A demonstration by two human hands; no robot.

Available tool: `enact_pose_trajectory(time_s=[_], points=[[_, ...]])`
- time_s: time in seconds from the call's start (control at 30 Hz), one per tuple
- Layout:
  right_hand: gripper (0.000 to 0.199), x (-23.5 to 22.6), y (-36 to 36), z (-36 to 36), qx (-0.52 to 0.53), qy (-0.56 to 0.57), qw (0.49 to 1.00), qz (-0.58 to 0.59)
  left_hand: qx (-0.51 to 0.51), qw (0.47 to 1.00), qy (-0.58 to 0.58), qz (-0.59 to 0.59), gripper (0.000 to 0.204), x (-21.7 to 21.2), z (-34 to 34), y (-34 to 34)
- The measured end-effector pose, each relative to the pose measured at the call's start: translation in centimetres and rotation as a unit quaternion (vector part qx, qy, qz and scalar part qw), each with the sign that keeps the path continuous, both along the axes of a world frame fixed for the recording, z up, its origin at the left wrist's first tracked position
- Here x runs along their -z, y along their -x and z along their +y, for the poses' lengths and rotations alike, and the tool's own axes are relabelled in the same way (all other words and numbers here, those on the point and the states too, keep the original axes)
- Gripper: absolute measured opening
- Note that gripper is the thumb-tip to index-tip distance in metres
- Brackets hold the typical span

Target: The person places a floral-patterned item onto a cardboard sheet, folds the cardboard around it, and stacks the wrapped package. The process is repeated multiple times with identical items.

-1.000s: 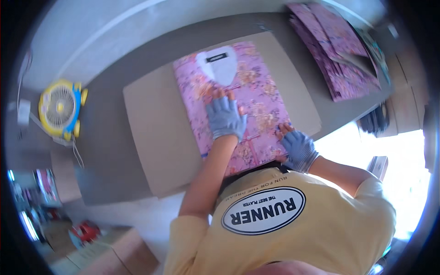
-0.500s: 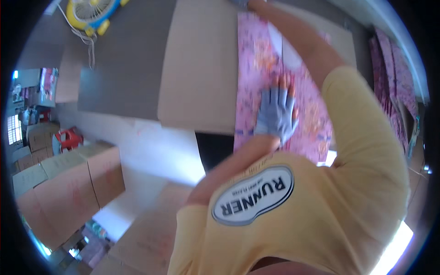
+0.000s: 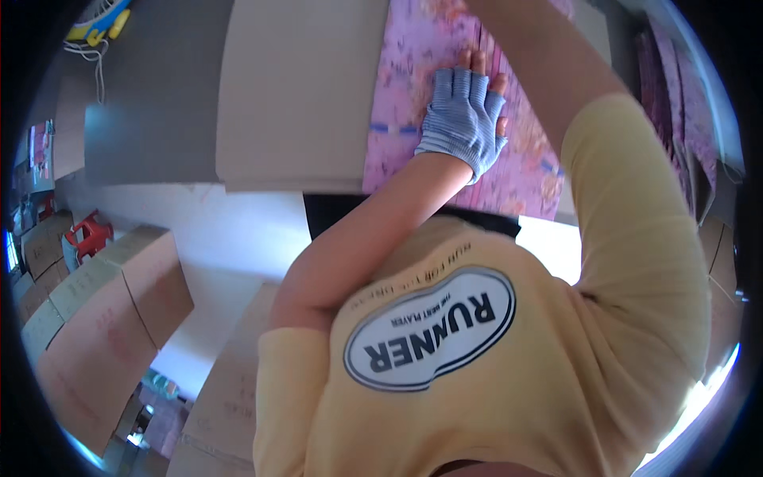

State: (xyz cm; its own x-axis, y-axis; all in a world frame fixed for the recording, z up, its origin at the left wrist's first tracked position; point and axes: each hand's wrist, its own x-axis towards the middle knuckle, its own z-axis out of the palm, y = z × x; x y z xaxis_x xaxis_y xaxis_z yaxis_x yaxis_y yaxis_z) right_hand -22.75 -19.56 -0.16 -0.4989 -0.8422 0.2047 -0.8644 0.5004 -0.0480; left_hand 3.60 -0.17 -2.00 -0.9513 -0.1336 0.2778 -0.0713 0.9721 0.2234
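Note:
My left hand, in a grey-blue fingerless glove, lies flat with its fingers stretched on a pink flower-printed sheet. Fold-like lines run down the sheet's middle. Under the sheet lies a plain tan cardboard piece, spread on the grey table. My right forearm reaches across the sheet's right part and leaves at the top edge, so my right hand is out of sight.
Upright folded pieces with a similar pink print stand at the far right. Cardboard boxes are at the lower left, near a red stool. A yellow-and-blue fan sits at the upper left.
The view has shifted, so the table and sheet appear higher and further left. My left hand stays flat on the sheet. My right hand, partly visible at the top before, has gone from view.

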Motion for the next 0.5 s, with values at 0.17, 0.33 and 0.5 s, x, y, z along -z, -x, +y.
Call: enact_pose_trajectory(time_s=[0.17, 0.33, 0.5], points=[[0.066, 0.6, -4.3, 3.3, -0.036, 0.002, 0.993, 0.111, 0.075, 0.995, -0.072, 0.01, 0.056, 0.1, 3.3, -5.5], [0.048, -3.3, -22.1, 10.7, -0.305, -0.049, 0.947, -0.083, 0.06, 0.996, -0.06, -0.028, 0.049, 0.0, 3.8, -7.0], [0.043, 1.8, -33.0, 17.8, -0.519, 0.14, 0.806, -0.249, 0.098, 0.988, 0.059, 0.107, 0.043, 0.9, 3.9, -4.8]])
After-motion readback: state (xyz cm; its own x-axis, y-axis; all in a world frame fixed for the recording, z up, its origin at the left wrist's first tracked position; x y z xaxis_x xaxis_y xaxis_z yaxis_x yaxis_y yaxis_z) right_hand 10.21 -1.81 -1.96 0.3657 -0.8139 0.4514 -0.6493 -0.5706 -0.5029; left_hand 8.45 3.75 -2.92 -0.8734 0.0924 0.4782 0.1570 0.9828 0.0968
